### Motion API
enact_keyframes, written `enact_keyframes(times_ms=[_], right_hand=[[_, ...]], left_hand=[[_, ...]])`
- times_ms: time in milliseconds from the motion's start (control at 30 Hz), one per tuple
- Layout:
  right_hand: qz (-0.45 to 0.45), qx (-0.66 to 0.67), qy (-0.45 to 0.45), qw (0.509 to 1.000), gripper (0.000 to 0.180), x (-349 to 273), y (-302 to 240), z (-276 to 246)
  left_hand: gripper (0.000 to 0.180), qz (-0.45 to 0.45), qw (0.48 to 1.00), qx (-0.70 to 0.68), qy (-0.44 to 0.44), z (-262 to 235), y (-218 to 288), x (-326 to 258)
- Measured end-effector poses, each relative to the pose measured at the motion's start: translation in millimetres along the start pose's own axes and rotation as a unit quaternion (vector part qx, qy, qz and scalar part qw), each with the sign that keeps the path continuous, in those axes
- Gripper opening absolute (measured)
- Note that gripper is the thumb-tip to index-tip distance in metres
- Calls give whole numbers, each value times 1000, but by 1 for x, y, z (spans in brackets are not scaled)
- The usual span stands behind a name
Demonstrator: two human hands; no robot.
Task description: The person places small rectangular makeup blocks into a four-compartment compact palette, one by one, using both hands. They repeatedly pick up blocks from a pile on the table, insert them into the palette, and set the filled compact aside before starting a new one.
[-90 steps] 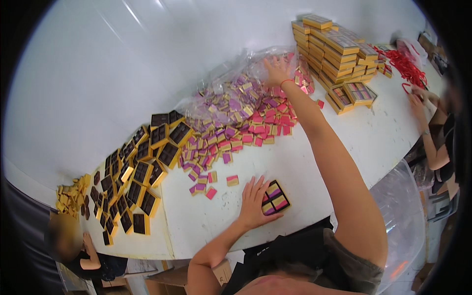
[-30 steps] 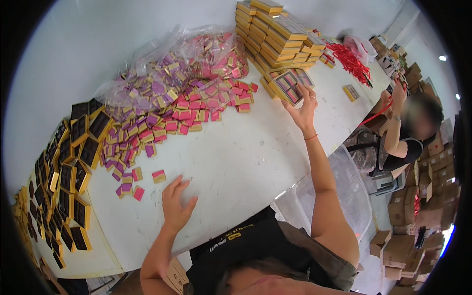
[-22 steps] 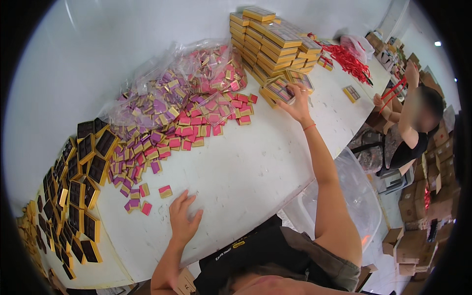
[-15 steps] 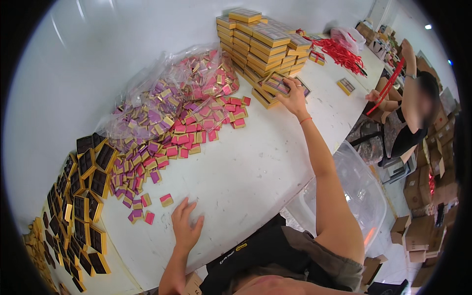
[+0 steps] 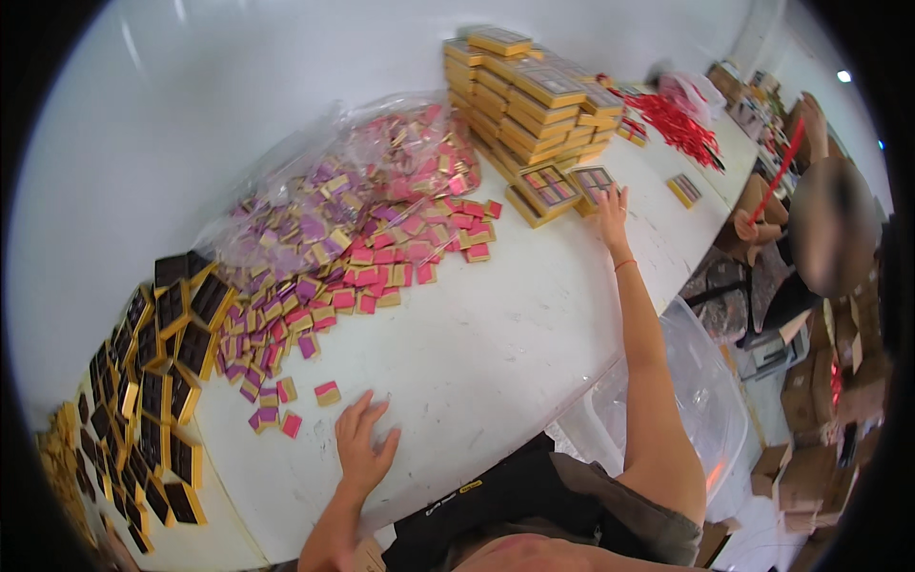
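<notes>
Filled tray: the open gold tray of wrapped pieces (image 5: 593, 181) lies flat at the foot of the stack, just under the right hand's fingertips; its long axis runs from the near left to the far right, in line with the tray beside it.
Empty trays: dark-lined gold trays (image 5: 157, 381) lie overlapping along the table's left end.
Left hand: the left hand (image 5: 362, 446) rests palm down on the bare white table (image 5: 496, 334) near its front edge, fingers spread and pointing away from the person, holding nothing; loose pieces lie just beyond the fingertips.
Loose pieces: pink and purple wrapped pieces (image 5: 353, 253) are strewn from a clear plastic bag (image 5: 324, 153) toward the left hand.
Neighbouring tray: another filled tray (image 5: 548, 189) lies just left of the first.
Stack: closed gold boxes (image 5: 529, 86) are piled behind both trays.
Right hand: the right hand (image 5: 612, 208) is stretched far out on a straight arm, fingers extended and slightly apart, tips touching the filled tray's near edge, gripping nothing.
Other person: a seated person at the right edge holds a red strip (image 5: 777, 172).
</notes>
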State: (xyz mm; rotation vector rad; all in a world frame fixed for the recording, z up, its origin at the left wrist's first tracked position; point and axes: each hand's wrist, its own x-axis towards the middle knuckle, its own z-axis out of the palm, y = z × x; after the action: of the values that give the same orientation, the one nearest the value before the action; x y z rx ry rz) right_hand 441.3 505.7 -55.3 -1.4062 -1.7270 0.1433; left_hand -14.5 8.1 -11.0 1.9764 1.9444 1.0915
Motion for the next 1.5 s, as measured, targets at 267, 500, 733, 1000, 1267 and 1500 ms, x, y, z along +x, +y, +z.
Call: enact_keyframes(times_ms=[267,500,733,1000,1267,1500], right_hand=[[151,296,88,939,71,43,-45,24],[-304,67,-88,946,71,-69,-231,70],[-339,61,-161,925,59,-115,-276,115],[-320,80,-153,932,56,-119,-273,115],[-317,93,-143,933,57,-120,-267,119],[-237,253,-53,937,42,-107,-265,114]], left_hand=[[42,-31,998,-52,4,-1,0,1],[39,109,988,60,87,-36,-46,164],[51,2,928,301,218,-59,-152,403],[60,80,960,90,253,-23,-134,394],[46,-144,921,216,291,-122,-222,227],[26,-215,893,368,146,-133,-255,162]])
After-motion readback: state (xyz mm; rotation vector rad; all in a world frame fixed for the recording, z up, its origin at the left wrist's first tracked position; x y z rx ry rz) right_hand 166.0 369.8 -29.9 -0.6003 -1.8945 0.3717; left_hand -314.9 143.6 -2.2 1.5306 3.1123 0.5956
